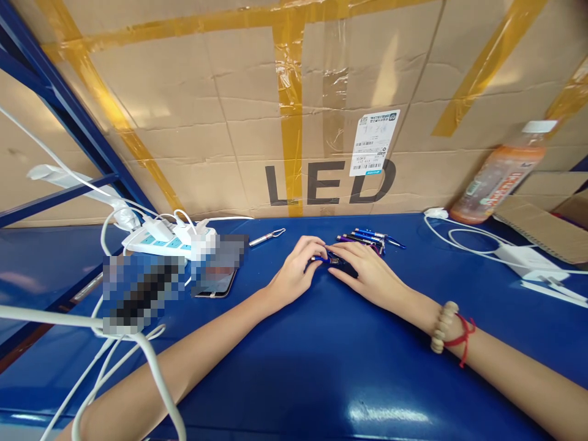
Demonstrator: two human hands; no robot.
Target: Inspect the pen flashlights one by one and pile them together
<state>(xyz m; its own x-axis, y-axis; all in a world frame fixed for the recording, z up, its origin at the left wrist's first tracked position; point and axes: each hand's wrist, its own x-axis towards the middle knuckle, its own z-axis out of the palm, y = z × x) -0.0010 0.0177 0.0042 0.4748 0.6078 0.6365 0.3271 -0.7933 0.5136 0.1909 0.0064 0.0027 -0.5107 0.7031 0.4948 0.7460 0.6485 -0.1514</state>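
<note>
At the middle of the table my left hand (301, 266) has its fingers curled in a pinch on a small blue item with a dark, partly metallic end (331, 260); its exact kind is too small to make out. My right hand (365, 269) faces it, fingers stretched and thumb apart, its fingertips around the dark end of that item. Just behind my right hand lie several slim pen-like sticks (367, 233) in blue, black and purple, with small straps. A silver pen-like stick with a loop (267, 237) rests beyond my left hand.
A phone (220, 278) lies on the blue table (294, 361) near a white power strip (160, 244) with plugs. White cables (149, 367) cross my left forearm. A large cardboard box (239, 122) backs the table. At right stand a drink bottle (500, 174) and a white charger (528, 263).
</note>
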